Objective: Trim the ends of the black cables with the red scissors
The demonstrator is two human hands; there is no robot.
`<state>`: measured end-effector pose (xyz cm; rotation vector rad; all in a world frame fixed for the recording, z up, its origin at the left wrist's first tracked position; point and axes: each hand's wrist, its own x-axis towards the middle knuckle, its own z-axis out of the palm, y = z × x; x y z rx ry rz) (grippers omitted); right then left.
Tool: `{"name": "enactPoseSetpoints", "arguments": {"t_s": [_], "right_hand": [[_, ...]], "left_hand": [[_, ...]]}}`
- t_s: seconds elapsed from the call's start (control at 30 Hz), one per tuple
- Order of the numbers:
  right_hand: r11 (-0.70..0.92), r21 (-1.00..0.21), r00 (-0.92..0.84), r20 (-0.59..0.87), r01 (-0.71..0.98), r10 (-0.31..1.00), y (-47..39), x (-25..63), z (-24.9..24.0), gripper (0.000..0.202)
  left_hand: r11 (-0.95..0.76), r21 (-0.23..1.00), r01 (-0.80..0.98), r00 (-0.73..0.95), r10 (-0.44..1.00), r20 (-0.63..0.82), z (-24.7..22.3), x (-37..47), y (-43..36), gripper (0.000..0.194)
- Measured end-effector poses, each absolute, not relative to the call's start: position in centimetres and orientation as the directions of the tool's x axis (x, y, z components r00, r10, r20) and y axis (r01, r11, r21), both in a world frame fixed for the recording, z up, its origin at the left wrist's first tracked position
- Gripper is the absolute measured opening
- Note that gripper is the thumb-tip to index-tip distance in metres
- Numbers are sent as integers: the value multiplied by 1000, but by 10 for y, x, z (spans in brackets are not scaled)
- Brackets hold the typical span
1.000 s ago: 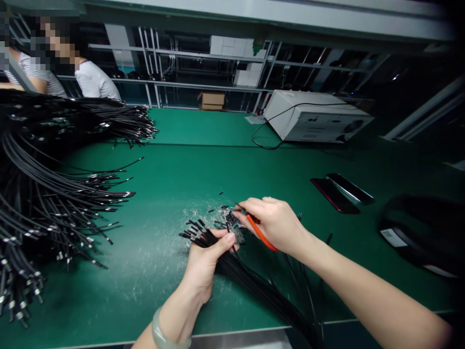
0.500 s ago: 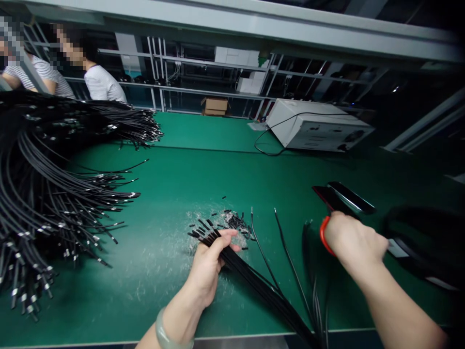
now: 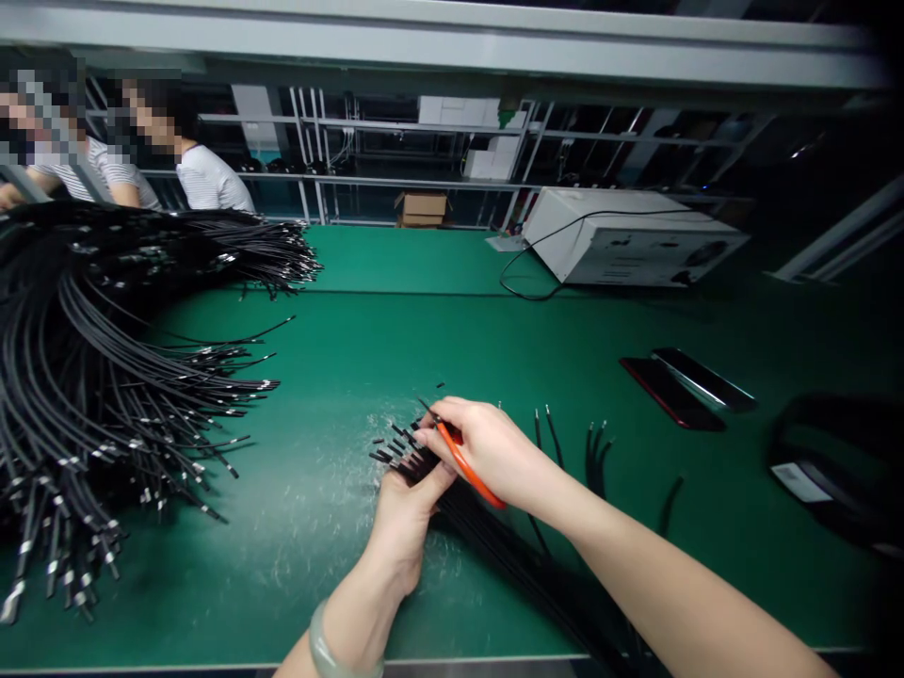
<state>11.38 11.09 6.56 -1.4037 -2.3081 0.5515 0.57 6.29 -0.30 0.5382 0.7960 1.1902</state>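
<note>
My left hand (image 3: 406,527) is closed around a thick bundle of black cables (image 3: 494,546), just below their cut ends. The ends fan out beyond the thumb, and the bundle trails down to the bottom right. My right hand (image 3: 487,447) grips orange-handled cutters (image 3: 470,471) over the bundle. Their dark, narrow tip lies right by the cable ends; whether the jaws touch a cable cannot be made out. The right fingers meet the left thumb and hide part of the bundle. Clear scraps (image 3: 297,537) litter the green tabletop (image 3: 233,584) around the left hand.
A large heap of black cables (image 3: 134,348) with shiny ends fills the left side. Two phones (image 3: 670,394) lie at right, near a dark coil with a white label (image 3: 800,482). A white machine (image 3: 636,245) stands at the back. Two people in striped shirts (image 3: 212,179) sit beyond.
My right hand has swung left from beside the phones to the cable ends, carrying the cutters. My left hand still holds the bundle in about the same place.
</note>
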Motion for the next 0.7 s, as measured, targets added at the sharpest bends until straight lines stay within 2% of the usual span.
{"name": "enactPoseSetpoints", "arguments": {"t_s": [0.07,0.17,0.33,0.53,0.7], "right_hand": [[381,-556,-410,77,739,909,117,112,63,23],[283,-693,-388,6,663,922,118,117,66,24],[131,-842,-405,-111,523,908,118,116,71,21],[46,-860,-170,-48,508,984,137,117,51,27],[-37,-903,-292,-178,429,940,127,123,44,37]], "left_hand": [[295,746,-597,133,953,-271,-4,6,63,35],[267,774,-574,95,961,-260,-5,8,62,28],[222,786,-577,73,972,-221,-5,9,62,28],[232,847,-478,3,965,-263,-11,7,62,31],[241,849,-470,4,963,-270,-11,8,62,30]]}}
